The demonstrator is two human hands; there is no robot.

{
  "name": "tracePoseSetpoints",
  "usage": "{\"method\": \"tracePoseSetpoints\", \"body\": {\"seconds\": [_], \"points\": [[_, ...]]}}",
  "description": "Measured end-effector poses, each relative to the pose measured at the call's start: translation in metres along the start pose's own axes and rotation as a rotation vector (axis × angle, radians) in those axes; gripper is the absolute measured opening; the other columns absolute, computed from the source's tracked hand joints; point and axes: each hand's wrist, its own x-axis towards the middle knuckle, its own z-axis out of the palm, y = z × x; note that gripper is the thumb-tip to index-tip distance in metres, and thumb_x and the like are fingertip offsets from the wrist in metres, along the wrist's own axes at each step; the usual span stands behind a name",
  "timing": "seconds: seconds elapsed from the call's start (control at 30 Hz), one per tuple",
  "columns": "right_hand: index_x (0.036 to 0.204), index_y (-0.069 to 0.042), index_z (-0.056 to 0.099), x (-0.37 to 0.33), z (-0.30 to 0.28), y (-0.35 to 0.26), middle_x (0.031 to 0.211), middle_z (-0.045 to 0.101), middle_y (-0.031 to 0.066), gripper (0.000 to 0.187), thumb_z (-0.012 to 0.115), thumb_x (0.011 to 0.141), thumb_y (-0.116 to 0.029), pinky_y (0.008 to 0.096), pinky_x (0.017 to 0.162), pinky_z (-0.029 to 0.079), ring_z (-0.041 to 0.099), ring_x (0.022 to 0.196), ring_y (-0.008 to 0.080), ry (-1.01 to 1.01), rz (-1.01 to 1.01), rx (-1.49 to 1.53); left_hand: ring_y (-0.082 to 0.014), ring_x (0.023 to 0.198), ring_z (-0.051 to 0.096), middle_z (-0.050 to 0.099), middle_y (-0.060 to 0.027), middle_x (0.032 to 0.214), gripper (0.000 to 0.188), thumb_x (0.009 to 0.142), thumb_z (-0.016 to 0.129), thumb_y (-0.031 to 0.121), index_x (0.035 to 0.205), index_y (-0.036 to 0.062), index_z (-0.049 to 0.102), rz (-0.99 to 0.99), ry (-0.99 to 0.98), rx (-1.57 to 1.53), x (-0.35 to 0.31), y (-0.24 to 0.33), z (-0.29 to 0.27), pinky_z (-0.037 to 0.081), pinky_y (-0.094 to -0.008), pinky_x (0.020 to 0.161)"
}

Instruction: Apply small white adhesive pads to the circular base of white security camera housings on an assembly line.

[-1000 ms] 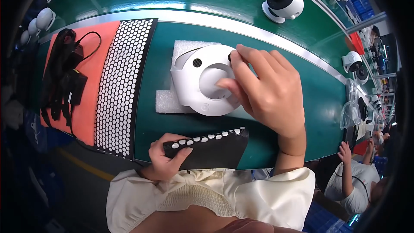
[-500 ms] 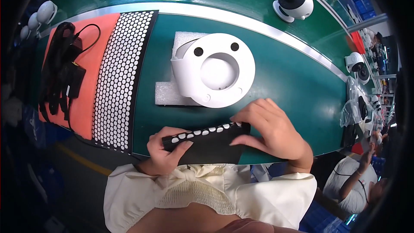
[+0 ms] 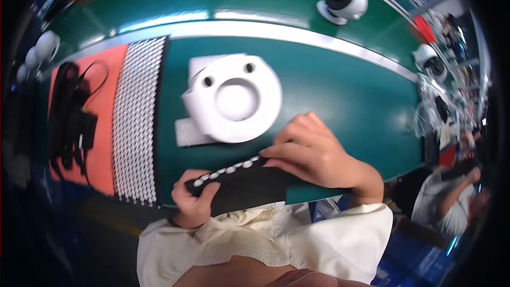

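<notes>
My left hand grips the left end of a black sheet at the bench's near edge, thumb on top. The sheet's far edge is folded over, showing a row of white dots. With thumb and fingers, my right hand pinches the right end of that folded edge. Just beyond my hands lies a white ring-shaped housing with two round black mesh patches, resting partly on white foam.
To the left, a black sheet covered in white dots lies beside an orange sheet bearing black cables and adapters. White-and-black rounded devices stand on the far ledge. Clear plastic bags lie far right; another person is beyond.
The whole view has shifted, with the housing and sheets now further left. My right fingers have closed onto the sheet's folded edge, moving left along it; the sheet tilts more.
</notes>
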Motion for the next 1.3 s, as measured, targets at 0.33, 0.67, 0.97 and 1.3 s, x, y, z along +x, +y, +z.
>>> {"method": "tracePoseSetpoints", "body": {"seconds": [0.33, 0.67, 0.97, 1.3], "points": [[0.073, -0.008, 0.052, -0.014, 0.020, 0.009, 0.072, 0.045, 0.0051, 0.011, 0.061, 0.068, -0.013, 0.0324, 0.066, 0.035, 0.046, 0.075, 0.0209, 0.159, -0.083, 0.113, -0.0105, 0.063, 0.041, 0.047, -0.0025, 0.071, 0.024, 0.074, 0.061, 0.018, 0.077, -0.0028, 0.049, -0.017, 0.085, -0.039, -0.009, -0.010, 0.010, 0.033, -0.0219, 0.059], [0.094, -0.004, 0.053, -0.005, -0.008, -0.013, 0.080, 0.053, 0.0067, 0.029, 0.067, 0.070, -0.008, 0.0306, 0.061, 0.040, 0.050, 0.071, 0.0214, 0.234, -0.064, 0.318, -0.0091, 0.063, 0.040, 0.046, -0.0005, 0.070, 0.018, 0.070, 0.063, 0.011, 0.077, -0.0005, 0.050, -0.024, 0.116, -0.066, -0.009, -0.010, 0.011, 0.035, -0.0210, 0.058], [0.106, 0.001, 0.044, 0.037, 0.003, -0.026, 0.079, 0.058, 0.0047, 0.040, 0.056, 0.069, 0.010, 0.0206, 0.060, 0.036, 0.052, 0.068, 0.0100, 0.256, 0.040, 0.303, -0.0042, 0.056, 0.048, 0.056, -0.0024, 0.063, 0.015, 0.072, 0.065, 0.004, 0.081, -0.0005, 0.055, 0.033, -0.092, -0.088, -0.001, -0.011, -0.001, 0.040, -0.0185, 0.053], [0.104, -0.001, 0.046, 0.053, 0.021, -0.027, 0.075, 0.056, 0.0044, 0.039, 0.053, 0.069, 0.014, 0.0210, 0.057, 0.040, 0.054, 0.067, 0.0112, 0.137, 0.176, 0.246, -0.0050, 0.057, 0.051, 0.059, -0.0039, 0.068, 0.016, 0.072, 0.065, 0.003, 0.083, 0.0000, 0.055, 0.076, -0.151, -0.082, 0.000, -0.012, -0.006, 0.042, -0.0191, 0.052]]}}
